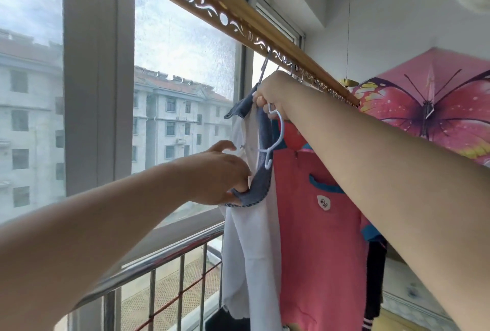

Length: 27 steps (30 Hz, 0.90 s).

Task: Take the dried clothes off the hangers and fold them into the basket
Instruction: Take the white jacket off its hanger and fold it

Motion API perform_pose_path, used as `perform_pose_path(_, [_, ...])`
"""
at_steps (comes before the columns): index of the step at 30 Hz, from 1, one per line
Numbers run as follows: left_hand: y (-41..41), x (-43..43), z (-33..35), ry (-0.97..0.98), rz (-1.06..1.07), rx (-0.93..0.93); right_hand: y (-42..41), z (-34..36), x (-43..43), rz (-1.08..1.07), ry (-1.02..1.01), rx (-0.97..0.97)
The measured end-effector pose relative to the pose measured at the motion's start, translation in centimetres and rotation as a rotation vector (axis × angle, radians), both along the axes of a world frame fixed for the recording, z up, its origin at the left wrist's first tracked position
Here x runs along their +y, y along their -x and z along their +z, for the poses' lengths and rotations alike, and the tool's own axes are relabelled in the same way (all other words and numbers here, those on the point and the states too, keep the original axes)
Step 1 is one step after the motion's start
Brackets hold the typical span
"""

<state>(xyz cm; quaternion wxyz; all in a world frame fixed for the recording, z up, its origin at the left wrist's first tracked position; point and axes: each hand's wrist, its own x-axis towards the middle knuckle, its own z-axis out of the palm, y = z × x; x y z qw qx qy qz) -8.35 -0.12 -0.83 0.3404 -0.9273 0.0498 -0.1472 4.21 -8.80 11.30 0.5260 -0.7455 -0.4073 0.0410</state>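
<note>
A white shirt (249, 251) with a blue collar (261, 171) is being held up near the centre of the scene, below the carved golden drying rail (238, 20) that is running from upper left to right. The light blue hanger (275, 139) is being gripped at its top by the right hand (273, 91), whose fingers are being kept curled tightly around the hanger's neck and the upper edge of the collar. The lower part of the collar is being pinched by the left hand (220, 174), with thumb and fingers closed narrowly on the fabric. The hanger's arm is being exposed inside the collar opening. Whether the hook is touching the rail cannot be told, as it is being covered by the right hand.

Just to the right of the white shirt, a pink shirt (318, 237) with teal trim is being displayed hanging, touching it. Farther right, a pink butterfly umbrella (429, 107) is being shown open. To the left, a window (183, 65) and a metal railing (159, 261) are being seen. No basket is being shown.
</note>
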Motion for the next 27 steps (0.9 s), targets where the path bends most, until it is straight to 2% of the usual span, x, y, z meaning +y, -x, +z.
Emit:
perform_pose_path(4, [-1.0, -0.6, -0.2, 0.173, -0.032, -0.142, -1.3, -0.1, -1.2, 0.247, -0.181, 0.258])
perform_pose_path(7, [-1.4, -1.0, 0.9, 0.399, 0.02, -0.213, -1.5, -0.2, -2.2, 0.275, -0.336, 0.311])
perform_pose_path(10, [-2.0, -1.2, 1.6, 0.626, 0.027, -0.28, -1.9, -0.8, -2.9, 0.424, -0.454, 0.327])
perform_pose_path(13, [-3.2, -0.4, 0.7, 0.921, 0.057, -0.324, -2.7, -2.0, -2.9, 0.353, -0.549, 0.322])
perform_pose_path(17, [-4.4, 1.3, -1.7, 1.46, 0.079, -0.399, -3.5, -3.8, -3.1, 0.246, -0.444, 0.33])
perform_pose_path(22, [-4.4, 2.8, -2.8, 1.961, 0.075, -0.47, -3.6, -6.7, -2.9, 0.048, -0.245, 0.304])
perform_pose_path(27, [-4.2, 3.3, -3.3, 2.281, 0.11, -0.346, -3.1, -10.0, -2.6, -0.034, -0.135, 0.402])
